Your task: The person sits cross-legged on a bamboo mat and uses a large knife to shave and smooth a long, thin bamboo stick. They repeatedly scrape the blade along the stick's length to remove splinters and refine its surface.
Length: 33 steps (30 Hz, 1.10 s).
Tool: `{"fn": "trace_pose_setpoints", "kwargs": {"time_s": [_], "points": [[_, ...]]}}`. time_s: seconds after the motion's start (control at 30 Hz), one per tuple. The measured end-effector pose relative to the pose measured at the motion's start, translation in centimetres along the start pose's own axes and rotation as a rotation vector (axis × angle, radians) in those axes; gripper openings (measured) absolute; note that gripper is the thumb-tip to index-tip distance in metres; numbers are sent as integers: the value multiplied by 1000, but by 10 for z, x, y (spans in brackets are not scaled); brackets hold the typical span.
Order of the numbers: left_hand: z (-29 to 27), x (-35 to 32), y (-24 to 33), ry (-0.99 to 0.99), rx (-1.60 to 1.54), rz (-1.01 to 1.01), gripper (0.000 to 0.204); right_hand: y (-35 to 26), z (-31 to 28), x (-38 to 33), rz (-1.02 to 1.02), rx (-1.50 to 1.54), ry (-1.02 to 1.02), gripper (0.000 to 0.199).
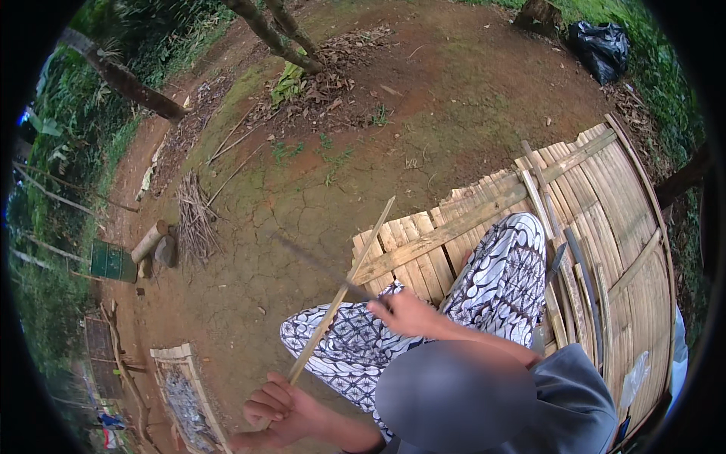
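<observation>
While the person sits on the slatted bamboo platform surface point(605, 197), both hands work one long pale bamboo strip point(344, 291). Left hand point(280, 408), near and low in the view, has its grip curled tight around the strip's near end, fingers pressed together on it. Right hand point(404, 312) sits higher and to the right, grip closed around the handle of a long dark blade point(314, 261) that is motion-blurred, running far-left from the fist and crossing the strip about mid-length. The strip slants from the left hand up and to the right, its far tip over the platform's left edge, passing above the lap in black-and-white patterned trousers point(499, 280).

Step in hand, as I judge it: shaving or splitting the strip with the blade, stroke in progress given the blur. Exact contact point of blade on strip is too smeared to tell.

Next move calls for, by my reading: the left grip kept firm so the strip does not twist, the blade angled shallow along the grain and directed away from the knee and from the left fingers.

Around: cracked brown dirt ground point(302, 204), a bundle of thin dry twigs point(195, 216) far left, a short cut log point(150, 242) beside it, a black plastic bag point(601, 45) far right, more loose bamboo slats point(578, 280) lying on the platform right of the leg.
</observation>
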<state>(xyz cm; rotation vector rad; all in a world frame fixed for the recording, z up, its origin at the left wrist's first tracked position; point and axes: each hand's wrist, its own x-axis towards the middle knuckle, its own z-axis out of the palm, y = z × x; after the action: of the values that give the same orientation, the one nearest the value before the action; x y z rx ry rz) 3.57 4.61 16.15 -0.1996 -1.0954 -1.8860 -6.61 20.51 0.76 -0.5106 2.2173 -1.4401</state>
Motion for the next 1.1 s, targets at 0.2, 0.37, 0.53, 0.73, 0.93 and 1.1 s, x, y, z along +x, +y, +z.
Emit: {"fn": "trace_pose_setpoints", "kwargs": {"time_s": [0.2,0.37,0.53,0.73,0.93,1.1], "points": [[-2,5,7,71,64,-12,71,-32,26,-24,-385,99,-30,40],[-20,9,32,114,-28,42,71,72,17,39,90,137,191,59],[5,1,-1,6,-33,31,71,75,-22,50,264,10,230,72],[-3,10,-7,21,71,21,71,-5,7,-10,-143,87,18,43],[-2,14,31,130,105,42,67,-10,26,-18,-459,27,76,36],[-3,32,97,-68,-199,81,51,39,8,3,68,68,97,58]]}}
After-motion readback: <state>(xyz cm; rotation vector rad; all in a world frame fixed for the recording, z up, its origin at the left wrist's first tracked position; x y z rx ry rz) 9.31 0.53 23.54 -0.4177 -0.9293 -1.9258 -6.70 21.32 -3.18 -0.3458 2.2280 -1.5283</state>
